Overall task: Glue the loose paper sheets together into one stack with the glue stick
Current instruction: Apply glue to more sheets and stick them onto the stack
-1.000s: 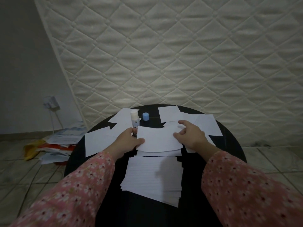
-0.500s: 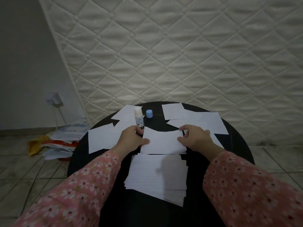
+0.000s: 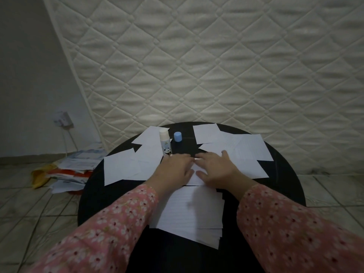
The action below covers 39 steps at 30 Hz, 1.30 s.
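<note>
On the round black table (image 3: 92, 196) a white paper sheet (image 3: 196, 179) lies flat in the middle, mostly hidden under both hands. My left hand (image 3: 175, 170) and my right hand (image 3: 217, 167) press on it side by side with flat fingers. Nearer to me lies a stack of lined sheets (image 3: 189, 215). Loose sheets (image 3: 122, 166) spread at the left, and more loose sheets (image 3: 244, 150) at the right. The uncapped white glue stick (image 3: 165, 141) stands upright behind my left hand, with its blue cap (image 3: 177, 136) beside it.
A quilted mattress (image 3: 216, 66) leans against the wall behind the table. A heap of papers and a yellow thing (image 3: 65, 172) lies on the tiled floor at the left, below a wall socket (image 3: 63, 119) with a cable.
Both hands held the sheet by its left and right edges before. Now they have come together over its middle and lie flat on it, pressing it down.
</note>
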Tool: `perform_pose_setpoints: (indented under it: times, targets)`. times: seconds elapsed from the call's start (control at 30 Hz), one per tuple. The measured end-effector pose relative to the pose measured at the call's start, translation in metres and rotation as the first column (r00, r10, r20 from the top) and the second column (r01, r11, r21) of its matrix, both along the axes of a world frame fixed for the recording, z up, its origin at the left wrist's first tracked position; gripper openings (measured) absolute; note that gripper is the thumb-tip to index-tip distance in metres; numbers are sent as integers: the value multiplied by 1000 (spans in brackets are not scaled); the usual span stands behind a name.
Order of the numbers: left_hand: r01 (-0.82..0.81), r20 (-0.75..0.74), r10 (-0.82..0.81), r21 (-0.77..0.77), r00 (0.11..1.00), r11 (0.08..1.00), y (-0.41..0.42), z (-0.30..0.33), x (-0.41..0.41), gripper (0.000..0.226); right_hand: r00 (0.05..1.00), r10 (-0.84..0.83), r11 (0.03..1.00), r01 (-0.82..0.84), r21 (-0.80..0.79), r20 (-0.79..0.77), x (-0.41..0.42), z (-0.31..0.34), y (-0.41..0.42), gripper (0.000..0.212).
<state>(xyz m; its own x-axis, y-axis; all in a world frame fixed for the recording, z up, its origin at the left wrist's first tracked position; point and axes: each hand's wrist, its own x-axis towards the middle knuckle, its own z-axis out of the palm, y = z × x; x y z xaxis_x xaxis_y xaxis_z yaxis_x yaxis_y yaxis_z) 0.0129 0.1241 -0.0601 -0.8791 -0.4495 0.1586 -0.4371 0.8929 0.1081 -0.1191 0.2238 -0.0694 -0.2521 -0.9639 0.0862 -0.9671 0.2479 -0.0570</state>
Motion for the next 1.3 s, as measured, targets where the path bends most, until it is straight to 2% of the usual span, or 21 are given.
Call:
perform_pose_setpoints:
  times: [0.17, 0.33, 0.6, 0.77, 0.9, 1.0, 1.17, 1.3]
  targets:
    - [1, 160, -10, 56, 987, 998, -2, -1, -6, 47, 997, -51, 989, 41, 144, 62, -7, -6, 0, 51]
    - [33, 221, -50, 80, 974, 996, -1, 3, -6, 52, 993, -73, 988, 59, 145, 95, -11, -9, 10, 50]
    - [-50, 244, 46, 8, 969, 999, -2, 2, -7, 53, 980, -89, 984, 58, 169, 180, -14, -5, 8, 51]
    - [-113, 221, 126, -68, 967, 991, -11, 6, 2, 44, 979, -85, 987, 58, 148, 187, -15, -6, 7, 50]
    - [-48, 204, 72, -120, 976, 992, -7, 7, 1, 37, 993, -55, 993, 44, 106, 105, -13, -7, 5, 49]
    - [12, 142, -11, -9, 990, 1000, -2, 5, -2, 34, 999, -9, 996, 5, 91, 39, -6, -8, 2, 48]
    - [-67, 219, 26, 179, 975, 982, -17, 6, 1, 66, 998, -11, 970, -2, 243, 54, -18, 0, 10, 56]
    - [-48, 243, -9, 227, 970, 973, -25, 5, 5, 72, 999, -31, 950, 17, 311, 38, -30, 9, 22, 61]
